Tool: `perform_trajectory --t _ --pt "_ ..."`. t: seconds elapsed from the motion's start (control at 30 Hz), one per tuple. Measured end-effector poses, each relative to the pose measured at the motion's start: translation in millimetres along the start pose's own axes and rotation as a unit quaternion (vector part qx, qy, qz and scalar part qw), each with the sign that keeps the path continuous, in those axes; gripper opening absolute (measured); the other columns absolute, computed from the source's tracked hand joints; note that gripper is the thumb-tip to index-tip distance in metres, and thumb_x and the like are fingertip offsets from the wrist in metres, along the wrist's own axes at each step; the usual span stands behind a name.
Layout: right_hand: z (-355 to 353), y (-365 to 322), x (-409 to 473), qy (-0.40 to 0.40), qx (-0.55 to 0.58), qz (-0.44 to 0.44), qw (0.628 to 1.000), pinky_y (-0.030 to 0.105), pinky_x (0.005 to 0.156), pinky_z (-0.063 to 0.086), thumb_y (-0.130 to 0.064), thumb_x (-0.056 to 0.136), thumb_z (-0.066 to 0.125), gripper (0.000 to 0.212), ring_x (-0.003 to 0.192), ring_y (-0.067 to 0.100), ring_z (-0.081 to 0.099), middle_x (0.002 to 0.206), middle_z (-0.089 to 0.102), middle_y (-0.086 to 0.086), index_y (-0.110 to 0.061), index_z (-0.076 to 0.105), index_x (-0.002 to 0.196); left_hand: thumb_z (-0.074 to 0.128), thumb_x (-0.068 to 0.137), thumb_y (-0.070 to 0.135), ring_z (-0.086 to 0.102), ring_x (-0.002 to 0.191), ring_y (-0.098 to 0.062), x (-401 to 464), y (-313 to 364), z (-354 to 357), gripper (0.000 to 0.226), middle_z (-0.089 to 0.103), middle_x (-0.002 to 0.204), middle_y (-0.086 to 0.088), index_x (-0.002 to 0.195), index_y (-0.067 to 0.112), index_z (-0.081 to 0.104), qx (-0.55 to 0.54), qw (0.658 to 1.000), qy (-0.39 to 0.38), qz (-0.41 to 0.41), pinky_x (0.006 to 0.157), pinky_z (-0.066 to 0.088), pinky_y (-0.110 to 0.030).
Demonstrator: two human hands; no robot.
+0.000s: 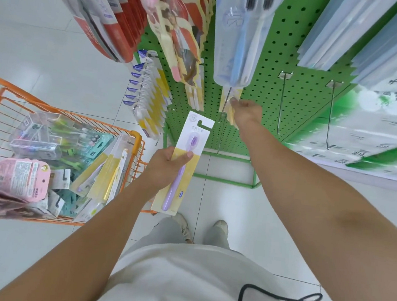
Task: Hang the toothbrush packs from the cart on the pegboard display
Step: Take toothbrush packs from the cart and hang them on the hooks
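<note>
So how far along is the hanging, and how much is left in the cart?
Partly done. Many packs already hang on the green pegboard. In hand: the left hand grips a purple toothbrush pack, not yet hung, while the right hand pinches a yellow pack at a peg. Left: the orange cart holds a good pile of packs, and two bare hooks stand to the right.

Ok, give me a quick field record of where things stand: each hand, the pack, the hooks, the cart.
left hand: grips purple toothbrush pack, upright, in front of pegboard
right hand: at a hook, pinching a yellow pack there
pack in left hand: not yet hung
bare hooks: two, right of the right hand
cart: orange, more packs inside
</note>
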State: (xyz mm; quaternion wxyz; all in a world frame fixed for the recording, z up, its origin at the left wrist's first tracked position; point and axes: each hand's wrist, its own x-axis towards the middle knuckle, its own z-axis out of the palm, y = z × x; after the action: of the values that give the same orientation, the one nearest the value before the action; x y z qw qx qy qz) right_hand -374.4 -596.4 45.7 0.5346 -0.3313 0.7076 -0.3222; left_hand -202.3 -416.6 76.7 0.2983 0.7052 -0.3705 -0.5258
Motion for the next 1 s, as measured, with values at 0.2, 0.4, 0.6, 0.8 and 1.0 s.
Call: perform_trajectory --t 0.2,0.4,0.6,0.8,1.0 --pt "-17.4 22.8 -42.8 -0.002 0.016 0.095 0.995 0.048 0.103 0.052 -0.037 0.103 0.054 0.033 0.067 0.014 0.045 0.072 0.048 0.001 -0.006 0.063 0.094 0.064 0.097 0.029 0.044 0.057 -0.01 3.6 -0.3 11.1 0.025 0.05 0.068 0.002 0.079 0.014 0.059 0.033 0.999 0.015 -0.002 0.045 0.033 -0.009" --pt "-45.8 47.6 -117.5 -0.229 0.106 0.004 0.968 0.035 0.086 0.061 -0.024 0.094 0.071 0.028 0.089 0.022 0.072 0.104 0.077 0.011 -0.005 0.069 0.115 0.068 0.095 0.026 0.053 0.067 -0.014 5.1 9.0 33.3 0.031 0.06 0.081 -0.01 0.098 -0.005 0.067 0.003 1.0 -0.028 -0.003 0.057 0.043 -0.017" --pt "-42.3 49.4 -113.8 -0.203 0.064 -0.082 0.974 0.042 0.079 0.058 -0.005 0.089 0.074 0.017 0.078 0.02 0.07 0.095 0.077 0.012 -0.01 0.07 0.105 0.07 0.093 0.037 0.047 0.061 -0.016 11.0 3.4 50.1 0.042 0.058 0.074 -0.007 0.091 -0.005 0.064 0.024 1.0 0.018 -0.001 0.057 0.034 -0.025" --pt "-23.6 59.2 -86.6 -0.186 0.045 -0.063 0.98 0.053 0.088 0.059 -0.004 0.092 0.071 0.024 0.095 0.037 0.072 0.105 0.076 0.015 -0.008 0.067 0.115 0.063 0.097 0.035 0.066 0.089 -0.027 17.0 0.9 47.5 0.031 0.07 0.104 -0.012 0.116 0.01 0.063 0.072 0.997 0.021 -0.032 0.077 0.05 -0.034" --pt "-17.4 68.5 -62.4 -0.135 -0.015 -0.067 0.988 0.021 0.069 0.051 -0.012 0.095 0.069 0.022 0.08 0.011 0.066 0.106 0.075 0.006 -0.011 0.067 0.117 0.06 0.097 0.037 0.063 0.111 -0.036 17.9 -11.9 22.5 0.047 0.062 0.109 -0.004 0.138 0.016 0.051 0.091 0.991 0.024 -0.091 0.098 0.049 -0.041"
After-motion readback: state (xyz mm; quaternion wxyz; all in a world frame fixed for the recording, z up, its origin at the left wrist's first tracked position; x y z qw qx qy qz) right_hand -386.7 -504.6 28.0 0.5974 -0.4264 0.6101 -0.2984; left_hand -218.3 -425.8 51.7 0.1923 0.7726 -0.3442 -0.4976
